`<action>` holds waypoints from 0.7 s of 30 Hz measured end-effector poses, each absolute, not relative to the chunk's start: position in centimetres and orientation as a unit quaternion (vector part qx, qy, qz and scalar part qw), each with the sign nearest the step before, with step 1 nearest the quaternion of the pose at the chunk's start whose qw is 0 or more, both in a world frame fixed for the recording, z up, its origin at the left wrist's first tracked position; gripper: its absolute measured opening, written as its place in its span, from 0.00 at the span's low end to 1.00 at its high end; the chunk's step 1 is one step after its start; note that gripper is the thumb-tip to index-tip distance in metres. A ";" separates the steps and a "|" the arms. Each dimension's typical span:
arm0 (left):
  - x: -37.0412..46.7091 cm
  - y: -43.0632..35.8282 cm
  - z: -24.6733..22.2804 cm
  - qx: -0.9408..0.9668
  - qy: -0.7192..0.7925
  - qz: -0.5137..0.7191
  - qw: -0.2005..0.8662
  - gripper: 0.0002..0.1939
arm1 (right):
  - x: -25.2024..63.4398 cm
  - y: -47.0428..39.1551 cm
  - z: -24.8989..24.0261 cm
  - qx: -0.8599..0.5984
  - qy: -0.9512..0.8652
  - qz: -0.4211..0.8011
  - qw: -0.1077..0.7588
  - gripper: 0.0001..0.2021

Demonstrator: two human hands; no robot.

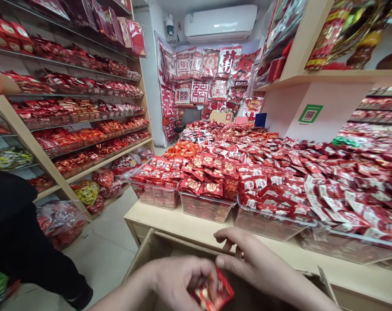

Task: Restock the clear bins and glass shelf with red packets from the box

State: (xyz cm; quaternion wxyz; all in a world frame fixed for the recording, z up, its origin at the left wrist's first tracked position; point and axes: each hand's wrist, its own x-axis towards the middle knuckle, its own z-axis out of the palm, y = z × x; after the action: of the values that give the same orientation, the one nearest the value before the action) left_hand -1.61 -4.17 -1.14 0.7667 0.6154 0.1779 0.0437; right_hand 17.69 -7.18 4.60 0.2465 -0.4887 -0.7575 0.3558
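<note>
My left hand (179,278) is closed around a few small red wrapped candy packets (224,290), their shiny ends sticking out past the fingers. Beside it, my right hand (243,255) has its fingers bent and parted from the thumb, with nothing seen in it. Its thumb comes close to the left hand; whether they touch I cannot tell. Both hands are over an open cardboard box (146,248), whose inside is mostly hidden by my arms. Just beyond stand clear plastic bins (207,208) heaped with red candy packets (212,175).
Several bins of packets cover the wooden counter (134,218) toward the back. Shelves (61,181) of red packets line the left wall. A person in dark trousers (27,242) stands at the left, near plastic bags (61,220) on the floor. A wooden cabinet (299,80) overhangs the right.
</note>
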 end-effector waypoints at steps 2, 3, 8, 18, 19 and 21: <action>-1.3 -3.4 0.9 0.616 0.200 0.131 0.751 0.20 | 17.8 -6.2 3.7 -0.479 -0.707 0.436 0.283 0.15; -1.0 -2.8 1.7 0.635 0.221 0.174 0.720 0.18 | 17.8 -5.5 3.3 -0.471 -0.681 0.472 0.302 0.15; 0.7 0.5 2.1 0.640 0.289 0.348 0.621 0.29 | 17.9 -2.7 2.0 -0.483 -0.598 0.484 0.418 0.13; 0.7 0.8 -0.7 0.557 0.357 0.411 0.627 0.14 | 17.4 -2.5 0.2 -0.490 -0.585 0.451 0.463 0.13; 0.6 0.7 -0.9 0.559 0.357 0.410 0.627 0.14 | 17.2 -2.6 0.1 -0.495 -0.585 0.451 0.458 0.13; 0.4 0.4 -1.2 0.558 0.360 0.411 0.624 0.13 | 16.9 -2.8 -0.1 -0.506 -0.581 0.452 0.450 0.13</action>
State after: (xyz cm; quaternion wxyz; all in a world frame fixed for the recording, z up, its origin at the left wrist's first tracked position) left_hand 0.45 0.37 -1.21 0.6244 0.5579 0.3605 0.4111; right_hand 16.87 -2.77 -0.13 0.4497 -0.5058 -0.5814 0.4515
